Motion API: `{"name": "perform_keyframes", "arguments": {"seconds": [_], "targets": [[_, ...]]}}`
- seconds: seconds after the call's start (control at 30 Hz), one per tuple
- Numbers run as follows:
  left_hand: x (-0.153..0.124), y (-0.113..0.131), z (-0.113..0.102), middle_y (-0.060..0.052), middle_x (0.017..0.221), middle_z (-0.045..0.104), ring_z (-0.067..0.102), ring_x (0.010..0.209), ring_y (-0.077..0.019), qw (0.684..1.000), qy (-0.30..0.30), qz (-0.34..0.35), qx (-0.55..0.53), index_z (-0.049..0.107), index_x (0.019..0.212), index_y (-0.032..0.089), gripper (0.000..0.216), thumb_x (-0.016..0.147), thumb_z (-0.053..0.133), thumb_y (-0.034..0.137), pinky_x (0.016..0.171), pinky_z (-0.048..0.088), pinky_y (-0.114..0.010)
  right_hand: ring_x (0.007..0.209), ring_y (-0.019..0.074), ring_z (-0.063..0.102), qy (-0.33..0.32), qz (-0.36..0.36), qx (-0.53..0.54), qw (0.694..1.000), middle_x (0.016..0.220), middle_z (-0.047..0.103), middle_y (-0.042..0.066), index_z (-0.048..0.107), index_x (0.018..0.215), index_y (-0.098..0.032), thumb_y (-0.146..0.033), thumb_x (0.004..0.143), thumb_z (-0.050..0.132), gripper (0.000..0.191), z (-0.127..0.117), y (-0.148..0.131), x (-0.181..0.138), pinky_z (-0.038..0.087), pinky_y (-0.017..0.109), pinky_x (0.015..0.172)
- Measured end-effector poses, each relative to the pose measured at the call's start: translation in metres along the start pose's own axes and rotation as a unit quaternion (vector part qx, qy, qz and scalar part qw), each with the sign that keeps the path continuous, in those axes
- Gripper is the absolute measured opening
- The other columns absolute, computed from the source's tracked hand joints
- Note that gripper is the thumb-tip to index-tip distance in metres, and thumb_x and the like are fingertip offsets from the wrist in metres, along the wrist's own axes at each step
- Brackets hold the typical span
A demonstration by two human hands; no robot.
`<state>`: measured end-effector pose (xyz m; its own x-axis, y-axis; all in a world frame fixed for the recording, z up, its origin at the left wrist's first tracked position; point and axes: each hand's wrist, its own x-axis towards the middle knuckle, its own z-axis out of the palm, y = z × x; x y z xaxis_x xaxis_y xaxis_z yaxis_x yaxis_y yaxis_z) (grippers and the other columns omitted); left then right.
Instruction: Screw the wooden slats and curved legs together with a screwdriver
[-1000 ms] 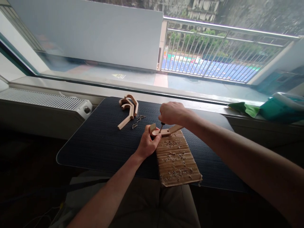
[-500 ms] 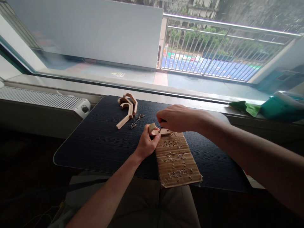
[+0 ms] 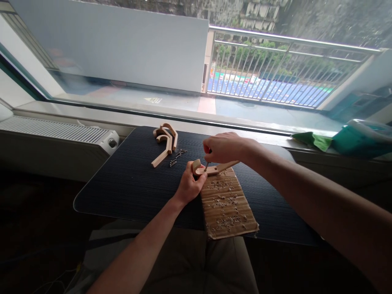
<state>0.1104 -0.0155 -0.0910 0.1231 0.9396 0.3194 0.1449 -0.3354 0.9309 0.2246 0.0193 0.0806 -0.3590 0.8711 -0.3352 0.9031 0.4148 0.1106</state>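
My left hand (image 3: 190,183) grips the curved end of a pale wooden hook (image 3: 211,169), which lies over the far end of a pitted cardboard piece (image 3: 229,204). In my closed right hand (image 3: 222,147) is a screwdriver (image 3: 207,164), its handle mostly hidden by the fingers. The shaft points down to the hook beside my left thumb; whether a screw sits under the tip is too small to tell. A dark hole shows farther along the wood. To the left lie several similar wooden hooks (image 3: 167,141) and a small group of screws (image 3: 177,157).
The black table (image 3: 128,179) stands against a window sill. A white radiator (image 3: 58,132) is at the left. On the sill at the right are a green cloth (image 3: 315,141) and a teal container (image 3: 361,139). The cardboard overhangs the table's near edge.
My right hand has risen slightly, showing more of the screwdriver shaft and of the hook's straight arm. My left hand keeps its hold. The whole view has shifted a little.
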Motion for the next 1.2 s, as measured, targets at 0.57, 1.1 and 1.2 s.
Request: {"name": "perform_keyframes", "arguments": {"seconds": [0.57,1.1,1.2], "targets": [[0.0,-0.004,0.001,-0.002,0.086,0.06,0.059,0.083,-0.0149,1.0,0.005,-0.021,-0.017,0.05,0.091,0.018,0.021,0.073,0.062,0.022,0.08,0.045,-0.028,0.072,0.016,0.054,0.025,-0.042,0.05,0.998,0.085,0.065,0.005,0.064,0.098,-0.023,-0.025,0.073,0.049,0.028,0.012,0.009,-0.005,0.031,0.027,0.054],[0.0,-0.005,0.002,-0.001,0.082,0.058,0.058,0.08,-0.0147,1.0,0.006,0.015,-0.015,0.047,0.088,0.019,0.022,0.073,0.062,0.021,0.077,0.045,-0.028,0.075,0.0185,0.056,-0.012,-0.017,-0.031,0.999,0.091,0.066,0.011,0.067,0.099,-0.016,-0.032,0.079,0.052,0.03,-0.015,-0.019,-0.02,0.037,0.03,0.059],[0.0,-0.006,0.003,0.001,0.079,0.055,0.056,0.076,-0.0134,1.0,0.009,0.018,-0.011,0.045,0.087,0.019,0.021,0.074,0.062,0.021,0.074,0.044,-0.026,0.072,0.0158,0.054,-0.008,-0.069,-0.006,0.998,0.09,0.066,0.008,0.067,0.099,-0.016,-0.022,0.078,0.053,0.027,-0.014,-0.015,-0.021,0.035,0.028,0.058]]}}
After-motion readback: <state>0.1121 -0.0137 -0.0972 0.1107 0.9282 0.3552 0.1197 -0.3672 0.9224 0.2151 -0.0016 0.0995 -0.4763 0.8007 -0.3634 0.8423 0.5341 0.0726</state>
